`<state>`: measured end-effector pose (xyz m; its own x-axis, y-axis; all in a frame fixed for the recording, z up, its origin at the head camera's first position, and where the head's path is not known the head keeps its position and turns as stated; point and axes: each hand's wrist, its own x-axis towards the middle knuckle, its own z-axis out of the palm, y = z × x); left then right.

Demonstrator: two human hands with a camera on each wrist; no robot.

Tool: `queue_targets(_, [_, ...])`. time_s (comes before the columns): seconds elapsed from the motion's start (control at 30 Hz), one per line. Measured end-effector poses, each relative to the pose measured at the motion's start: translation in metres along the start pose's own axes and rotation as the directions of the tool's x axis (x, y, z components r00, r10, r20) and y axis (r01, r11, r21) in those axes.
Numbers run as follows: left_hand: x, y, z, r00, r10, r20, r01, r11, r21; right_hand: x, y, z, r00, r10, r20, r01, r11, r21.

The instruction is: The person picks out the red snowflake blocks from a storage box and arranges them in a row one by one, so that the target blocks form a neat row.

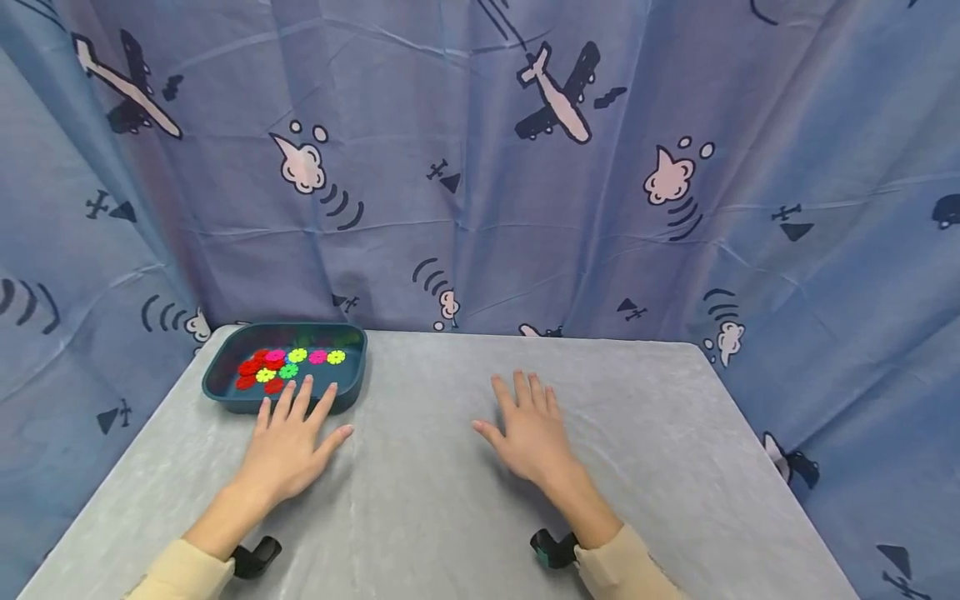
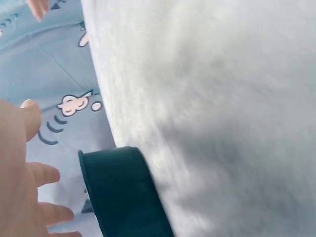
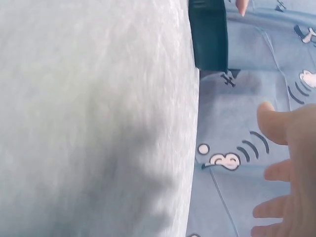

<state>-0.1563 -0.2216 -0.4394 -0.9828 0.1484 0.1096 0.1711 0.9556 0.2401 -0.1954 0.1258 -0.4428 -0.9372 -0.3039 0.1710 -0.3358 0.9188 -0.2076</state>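
A dark teal tray [image 1: 225, 398] stands at the back left of the table, holding several small notched discs in red, pink, yellow and green, such as a yellow disc [image 1: 336, 357]. My left hand [image 1: 288, 450] is palm down with its fingers spread, just in front of the tray, and its fingertips overlap the near wall in the head view. My right hand [image 1: 532, 437] hovers with spread fingers over the middle right of the table, away from the tray. Neither hand holds anything. In the left wrist view the tray wall [image 2: 123, 192] appears beyond the fingers.
A pale grey cloth covers the table [image 1: 427, 467]. Behind it and along both sides hangs a blue curtain [image 1: 480, 167] printed with planes and clouds. A dark strap mount [image 1: 257, 557] sits at the left wrist, and another dark mount [image 1: 553, 550] at the right.
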Motion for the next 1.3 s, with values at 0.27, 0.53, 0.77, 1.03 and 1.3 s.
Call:
queue_targets(0.27, [0.001, -0.023, -0.005, 0.999, -0.029, -0.034, 0.029, 1.0, -0.001, 0.015, -0.021, 0.009, 0.999, -0.016, 0.044, 0.017, 1.0, -0.018])
queue_targets(0.53, [0.004, -0.05, -0.01, 0.995, -0.057, -0.079, 0.054, 0.998, -0.037, 0.032, -0.042, 0.019, 0.998, -0.055, 0.044, 0.055, 0.998, -0.008])
queue_targets(0.77, [0.008, -0.074, -0.012, 0.988, -0.101, -0.121, 0.095, 0.994, -0.055, 0.047, -0.061, 0.026, 0.995, -0.092, 0.048, 0.09, 0.995, 0.042])
queue_targets(1.03, [0.012, -0.106, -0.017, 0.965, -0.171, -0.197, 0.156, 0.984, -0.089, 0.07, -0.082, 0.035, 0.991, -0.129, 0.042, 0.123, 0.986, 0.115])
queue_targets(1.3, [0.021, -0.136, -0.024, 0.951, -0.245, -0.187, 0.217, 0.963, -0.158, 0.084, -0.105, 0.044, 0.993, -0.081, 0.089, 0.051, 0.954, 0.295])
